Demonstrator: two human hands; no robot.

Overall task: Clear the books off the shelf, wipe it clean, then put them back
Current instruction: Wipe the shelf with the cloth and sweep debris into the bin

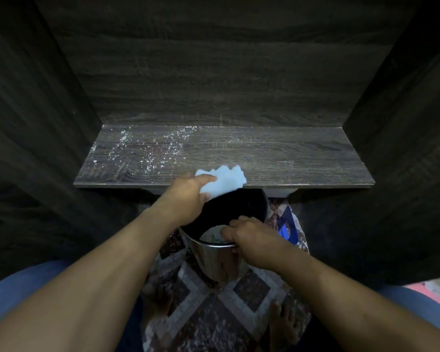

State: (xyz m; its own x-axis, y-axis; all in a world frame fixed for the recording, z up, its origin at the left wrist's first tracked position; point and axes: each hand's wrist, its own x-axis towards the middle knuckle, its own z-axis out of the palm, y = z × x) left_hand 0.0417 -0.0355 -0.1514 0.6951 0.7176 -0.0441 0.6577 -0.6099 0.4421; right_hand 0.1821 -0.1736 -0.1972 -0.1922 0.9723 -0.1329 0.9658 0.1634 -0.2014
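Note:
A dark wood-grain shelf (277, 158) fills the middle of the view, bare of books, with white crumbs and dust scattered over its left half. My left hand (188, 196) grips a pale blue cloth (225, 182) at the shelf's front edge, partly over the mouth of a shiny metal bin (219, 260). My right hand (249, 237) grips the bin's near rim and holds it just under the shelf edge. Something pale lies inside the bin. No books are in view.
Dark cabinet walls close in on the left (36, 123) and right (404, 123). Below is a patterned rug (214, 308) with my bare feet on it. A blue object (287, 224) lies on the floor right of the bin.

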